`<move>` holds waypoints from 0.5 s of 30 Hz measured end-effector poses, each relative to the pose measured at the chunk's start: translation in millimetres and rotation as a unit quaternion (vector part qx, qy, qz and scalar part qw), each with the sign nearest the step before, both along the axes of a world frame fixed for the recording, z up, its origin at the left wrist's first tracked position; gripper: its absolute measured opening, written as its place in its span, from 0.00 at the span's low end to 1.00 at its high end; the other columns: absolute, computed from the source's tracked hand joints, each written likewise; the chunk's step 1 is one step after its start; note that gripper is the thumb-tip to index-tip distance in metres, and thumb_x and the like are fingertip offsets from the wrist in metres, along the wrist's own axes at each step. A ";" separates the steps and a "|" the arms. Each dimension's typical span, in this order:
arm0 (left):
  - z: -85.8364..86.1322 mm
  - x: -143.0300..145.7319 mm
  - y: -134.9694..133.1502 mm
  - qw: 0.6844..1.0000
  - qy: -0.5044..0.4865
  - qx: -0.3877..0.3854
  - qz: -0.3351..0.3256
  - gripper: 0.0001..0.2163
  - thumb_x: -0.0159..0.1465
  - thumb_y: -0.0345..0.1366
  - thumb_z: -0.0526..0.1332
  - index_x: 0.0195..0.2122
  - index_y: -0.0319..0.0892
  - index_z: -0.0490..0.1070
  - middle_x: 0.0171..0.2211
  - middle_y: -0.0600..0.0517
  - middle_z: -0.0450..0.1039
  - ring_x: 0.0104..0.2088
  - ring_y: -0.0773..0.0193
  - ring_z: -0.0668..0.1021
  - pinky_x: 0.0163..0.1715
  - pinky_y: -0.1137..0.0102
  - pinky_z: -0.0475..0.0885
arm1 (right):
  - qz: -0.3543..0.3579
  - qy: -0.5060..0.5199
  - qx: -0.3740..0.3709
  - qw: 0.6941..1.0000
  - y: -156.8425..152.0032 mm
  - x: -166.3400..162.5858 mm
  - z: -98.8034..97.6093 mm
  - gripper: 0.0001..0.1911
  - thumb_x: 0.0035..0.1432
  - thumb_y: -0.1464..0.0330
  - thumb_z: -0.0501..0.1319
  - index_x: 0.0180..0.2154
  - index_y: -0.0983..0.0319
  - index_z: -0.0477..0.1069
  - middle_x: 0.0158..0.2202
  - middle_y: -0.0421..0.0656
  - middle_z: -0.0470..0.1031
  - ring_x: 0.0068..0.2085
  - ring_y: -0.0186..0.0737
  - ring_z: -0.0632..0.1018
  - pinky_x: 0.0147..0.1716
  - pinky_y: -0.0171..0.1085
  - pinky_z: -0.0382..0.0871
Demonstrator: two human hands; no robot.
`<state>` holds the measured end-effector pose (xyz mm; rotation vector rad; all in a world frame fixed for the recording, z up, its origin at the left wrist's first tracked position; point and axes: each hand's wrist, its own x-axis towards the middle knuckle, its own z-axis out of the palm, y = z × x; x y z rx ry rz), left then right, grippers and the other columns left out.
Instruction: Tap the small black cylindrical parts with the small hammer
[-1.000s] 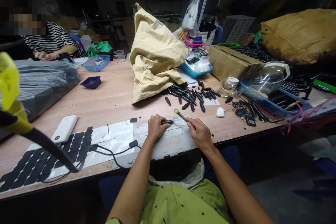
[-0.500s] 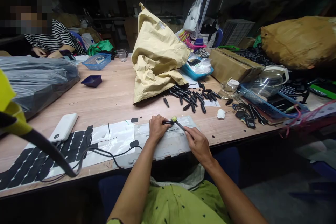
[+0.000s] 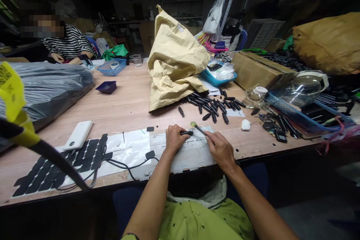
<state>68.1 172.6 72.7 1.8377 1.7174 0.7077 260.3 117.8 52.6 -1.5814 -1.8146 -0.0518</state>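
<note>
Closed around a short black tapered piece [image 3: 186, 133], my left hand [image 3: 174, 138] keeps it low over the pale plastic-covered mat [image 3: 185, 155]. The piece lies roughly level, its free end pointing right. In my right hand [image 3: 221, 149] is the dark handle of a small mallet [image 3: 199, 129]. The mallet's round yellow-green head [image 3: 193, 124] is just above and beyond the black piece, apart from it. Beyond my hands lies a loose pile of similar black pieces [image 3: 213, 107], by the mouth of a tan paper sack [image 3: 174, 60].
On the left are a white power bank [image 3: 78, 135], a sheet of black squares [image 3: 56, 170], cables and a purple tray [image 3: 107, 87]. A blue basket [image 3: 309, 116], glass jug and cardboard box [image 3: 258, 69] stand right. A person in a striped shirt [image 3: 71, 39] sits across the table.
The mallet's head has come up off the black piece and away from it. My left hand still grips the piece. The whole view has shifted slightly, so everything sits further right.
</note>
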 end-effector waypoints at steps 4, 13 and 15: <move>-0.3 2.4 -1.4 1.000 -0.007 -0.002 0.002 0.05 0.55 0.34 0.73 0.32 0.50 0.82 0.37 0.52 0.78 0.46 0.53 0.72 0.49 0.60 0.67 | -0.034 -0.093 0.010 0.995 20.1 21.1 -6.6 0.15 0.63 0.70 0.56 0.44 0.56 0.80 0.32 0.44 0.74 0.35 0.42 0.72 0.35 0.37 0.64; 12.7 3.8 -15.7 0.999 0.004 -0.032 -0.025 0.05 0.54 0.35 0.74 0.32 0.47 0.82 0.37 0.50 0.76 0.48 0.51 0.72 0.50 0.58 0.68 | -0.040 -0.122 0.021 0.991 27.0 26.2 -20.0 0.14 0.63 0.70 0.57 0.46 0.56 0.79 0.32 0.44 0.71 0.35 0.41 0.69 0.33 0.37 0.58; 12.8 1.8 -34.3 0.997 -0.002 -0.026 -0.074 0.06 0.52 0.36 0.75 0.31 0.47 0.82 0.40 0.49 0.76 0.49 0.51 0.72 0.51 0.57 0.67 | -0.041 -0.126 0.014 0.991 25.1 24.6 -17.3 0.14 0.63 0.70 0.56 0.46 0.57 0.78 0.33 0.44 0.71 0.35 0.42 0.68 0.33 0.38 0.58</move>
